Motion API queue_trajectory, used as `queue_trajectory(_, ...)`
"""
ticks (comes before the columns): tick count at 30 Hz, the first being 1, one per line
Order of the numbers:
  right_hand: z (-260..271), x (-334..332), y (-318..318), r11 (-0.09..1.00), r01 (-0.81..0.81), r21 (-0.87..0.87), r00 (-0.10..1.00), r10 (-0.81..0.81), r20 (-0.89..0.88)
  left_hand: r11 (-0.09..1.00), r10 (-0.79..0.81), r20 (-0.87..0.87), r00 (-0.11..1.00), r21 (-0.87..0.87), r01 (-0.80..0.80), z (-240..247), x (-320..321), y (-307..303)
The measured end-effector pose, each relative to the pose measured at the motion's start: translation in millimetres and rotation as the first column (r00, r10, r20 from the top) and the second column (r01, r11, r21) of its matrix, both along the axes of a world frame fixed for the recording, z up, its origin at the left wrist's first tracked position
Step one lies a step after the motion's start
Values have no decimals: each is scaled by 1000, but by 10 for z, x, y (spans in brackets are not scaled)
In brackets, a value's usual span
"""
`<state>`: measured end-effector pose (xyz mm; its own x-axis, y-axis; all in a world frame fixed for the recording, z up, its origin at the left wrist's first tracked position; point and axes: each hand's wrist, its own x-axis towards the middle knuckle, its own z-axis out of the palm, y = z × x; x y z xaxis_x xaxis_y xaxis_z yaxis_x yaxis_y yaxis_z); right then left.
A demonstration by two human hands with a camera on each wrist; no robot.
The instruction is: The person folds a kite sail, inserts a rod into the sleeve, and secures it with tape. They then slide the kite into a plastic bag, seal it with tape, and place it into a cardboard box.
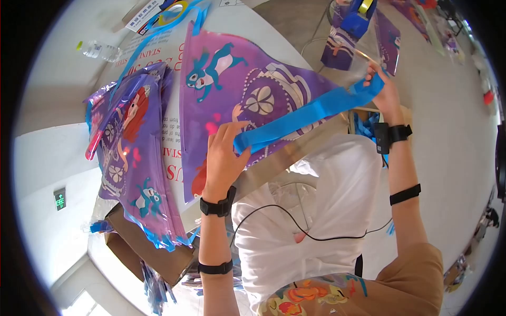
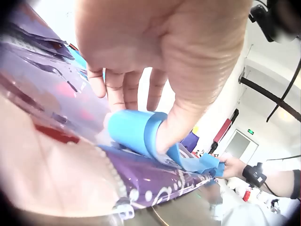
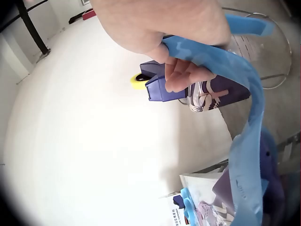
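A blue ribbon (image 1: pixel 311 111) stretches between the two hands, over the lower edge of a purple printed plastic sheet (image 1: pixel 211 100). The left hand (image 1: pixel 225 152) pinches the ribbon's left end; in the left wrist view the thumb lies inside a folded loop of the blue ribbon (image 2: pixel 129 129), with the fingers behind it. Up at the right, the right hand (image 1: pixel 387 95) grips the other end. In the right wrist view the ribbon (image 3: pixel 249 89) passes through the right hand (image 3: pixel 183 52), its fingers curled, and a short tail sticks out beyond.
A stack of purple printed sheets (image 1: pixel 142 158) hangs over the table's left side. A blue tape dispenser (image 1: pixel 358 21) stands at upper right. Yellow-cored tape (image 1: pixel 173 13) and a bottle (image 1: pixel 99 51) lie at upper left. A cardboard box (image 1: pixel 150 253) is below the stack.
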<state>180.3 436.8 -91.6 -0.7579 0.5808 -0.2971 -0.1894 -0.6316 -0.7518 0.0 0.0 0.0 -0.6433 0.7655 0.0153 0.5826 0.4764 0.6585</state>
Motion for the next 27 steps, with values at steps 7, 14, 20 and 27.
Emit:
queue_trajectory(7,80,-47,-130,998,46,-38,998,-44,43,997,-77,-283,956,9,83,-178,67,-82)
queue_trajectory(14,-65,-40,4,989,115,-96,993,-116,-4,983,-182,-407,895,-90,159,-144,149,-74)
queue_trajectory(20,-87,-11,27,976,170,-134,986,-169,19,959,-219,-460,861,-264,103,-67,302,324)
queue_trajectory(27,-172,11,26,970,193,-151,981,-191,29,944,75,-282,956,-290,-159,-309,446,916)
